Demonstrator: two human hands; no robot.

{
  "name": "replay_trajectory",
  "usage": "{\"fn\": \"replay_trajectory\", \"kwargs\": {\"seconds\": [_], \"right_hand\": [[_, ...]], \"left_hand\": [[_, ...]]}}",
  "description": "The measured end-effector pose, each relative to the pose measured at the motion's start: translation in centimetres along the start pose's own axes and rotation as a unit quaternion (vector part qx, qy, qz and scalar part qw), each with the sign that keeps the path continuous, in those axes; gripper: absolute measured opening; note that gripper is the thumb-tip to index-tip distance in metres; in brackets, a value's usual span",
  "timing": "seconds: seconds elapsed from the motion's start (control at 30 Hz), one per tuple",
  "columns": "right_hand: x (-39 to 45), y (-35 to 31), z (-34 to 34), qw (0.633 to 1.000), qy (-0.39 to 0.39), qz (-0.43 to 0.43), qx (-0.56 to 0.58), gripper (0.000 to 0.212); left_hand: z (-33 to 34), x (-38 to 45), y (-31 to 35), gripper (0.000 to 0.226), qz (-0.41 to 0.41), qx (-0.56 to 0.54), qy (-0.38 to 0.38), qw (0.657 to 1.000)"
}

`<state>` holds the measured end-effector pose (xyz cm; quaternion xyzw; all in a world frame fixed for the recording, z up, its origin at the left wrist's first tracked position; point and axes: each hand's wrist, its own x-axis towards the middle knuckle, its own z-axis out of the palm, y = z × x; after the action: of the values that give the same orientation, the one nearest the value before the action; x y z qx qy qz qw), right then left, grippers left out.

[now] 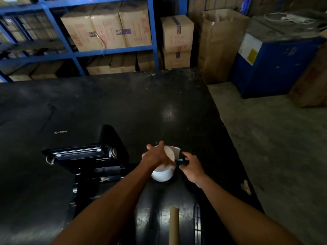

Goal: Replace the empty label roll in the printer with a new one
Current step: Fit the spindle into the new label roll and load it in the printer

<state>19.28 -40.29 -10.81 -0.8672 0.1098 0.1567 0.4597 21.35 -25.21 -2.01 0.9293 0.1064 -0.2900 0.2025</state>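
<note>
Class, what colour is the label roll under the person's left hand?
White: the label roll shows best in the head view.

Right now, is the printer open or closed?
Open. The printer's lid is raised, showing the rollers. The left hand holds the white label roll outside it.

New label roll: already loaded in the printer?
No: the white label roll sits on the table under the left hand, beside the open printer.
</note>
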Motion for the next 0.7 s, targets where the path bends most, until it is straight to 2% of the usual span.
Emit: {"fn": "replay_trajectory", "kwargs": {"seconds": [0.2, 0.33, 0.43, 0.57, 0.7], "right_hand": [[0.1, 0.3, 0.0, 1.0, -0.004, -0.01, 0.029, 0.051], [-0.9, 0.6, 0.0, 0.994, -0.014, -0.047, 0.096, 0.03], [-2.3, 0.6, -0.1, 0.99, -0.008, -0.068, 0.122, 0.024], [-4.4, 0.4, -0.4, 0.988, 0.026, -0.106, 0.105, 0.024], [-6.4, -0.8, -1.2, 0.979, 0.073, -0.178, 0.067, 0.013]], "left_hand": [[0.6, 0.0, -0.3, 0.09, 0.044, 0.019, 0.016, 0.999], [0.8, -0.5, -0.7, 0.089, 0.076, 0.033, 0.01, 0.997], [0.9, -1.4, -1.8, 0.084, 0.113, 0.012, 0.01, 0.994], [0.8, -3.1, -4.2, 0.074, 0.167, -0.113, 0.042, 0.979], [1.9, -5.5, -5.8, 0.062, 0.169, -0.294, 0.068, 0.938]]}}
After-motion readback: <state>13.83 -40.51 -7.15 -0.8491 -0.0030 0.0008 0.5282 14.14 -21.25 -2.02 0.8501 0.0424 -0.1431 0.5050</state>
